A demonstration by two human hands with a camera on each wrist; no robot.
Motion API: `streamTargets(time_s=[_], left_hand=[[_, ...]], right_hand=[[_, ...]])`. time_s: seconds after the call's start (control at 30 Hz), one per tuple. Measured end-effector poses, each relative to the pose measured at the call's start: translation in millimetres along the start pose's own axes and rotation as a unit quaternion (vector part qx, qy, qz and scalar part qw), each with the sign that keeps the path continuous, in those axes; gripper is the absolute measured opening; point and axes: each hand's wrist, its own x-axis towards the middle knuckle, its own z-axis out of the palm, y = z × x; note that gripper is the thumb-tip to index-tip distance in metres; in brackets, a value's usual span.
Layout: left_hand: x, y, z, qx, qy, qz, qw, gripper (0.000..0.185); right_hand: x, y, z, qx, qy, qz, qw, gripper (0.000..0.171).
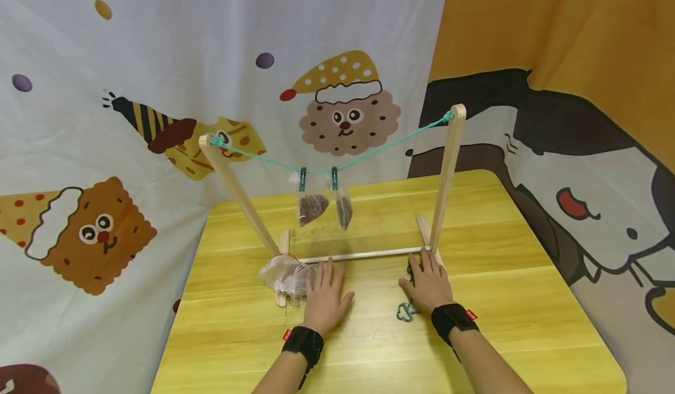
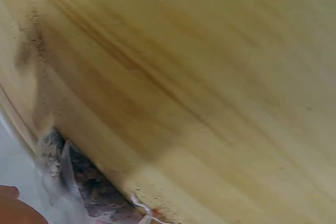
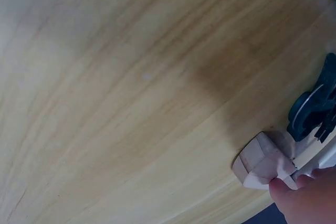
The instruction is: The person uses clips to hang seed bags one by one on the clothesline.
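Cartoon-printed cloth hangs behind a yellow wooden bench (image 1: 474, 253), on which stands a small wooden drying rack (image 1: 448, 171) with a green string (image 1: 379, 149) slung between its two posts. Two small clear bags (image 1: 312, 208) of dark contents hang from the string on green clips (image 1: 303, 178), side by side near its middle.

Both hands lie flat on the bench just in front of the rack's bottom rail, fingers straight, each grip released and holding nothing. The left hand (image 1: 325, 294) rests just beside a heap of more clear bags (image 1: 285, 277) at the rack's left foot; the left wrist view shows one such bag (image 2: 79, 187) at the edge of the wood. The right hand (image 1: 428, 284) lies by the rack's right foot, with a spare clip (image 1: 405, 311) on the bench touching or just beside its wrist and a darker clip (image 3: 315, 106) near its fingertips.

By my reading, this is a pause between hangings: two bags are up, and more wait in the heap. The next move would call for the left hand to pinch one bag free of the heap and the right to take a clip, then meet at a bare stretch of string.
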Motion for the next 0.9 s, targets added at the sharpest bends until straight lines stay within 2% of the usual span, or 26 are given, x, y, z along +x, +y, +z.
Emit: streamTargets(time_s=[0.23,0.37,0.5,0.77,0.9], left_hand=[[-7.5,-3.0,5.9,-0.007,-0.008,0.006,0.9999,0.068],[-12.1,-3.6,6.1,-0.011,-0.024,0.006,0.9996,0.066],[-16.4,-4.2,8.6,-0.004,-0.028,0.009,0.9996,0.066],[-23.6,-11.2,19.0,0.020,-0.032,0.035,0.9987,0.068],[-24.6,-13.9,21.6,0.024,-0.039,0.036,0.9983,0.070]], right_hand=[[1,3,7,-0.006,0.005,0.005,1.000,0.074],[1,3,10,-0.012,0.008,0.007,1.000,0.073],[2,5,11,-0.018,0.034,0.005,0.999,0.070],[5,9,9,-0.037,0.077,-0.017,0.996,0.061],[3,10,9,-0.054,0.083,-0.032,0.995,0.059]])
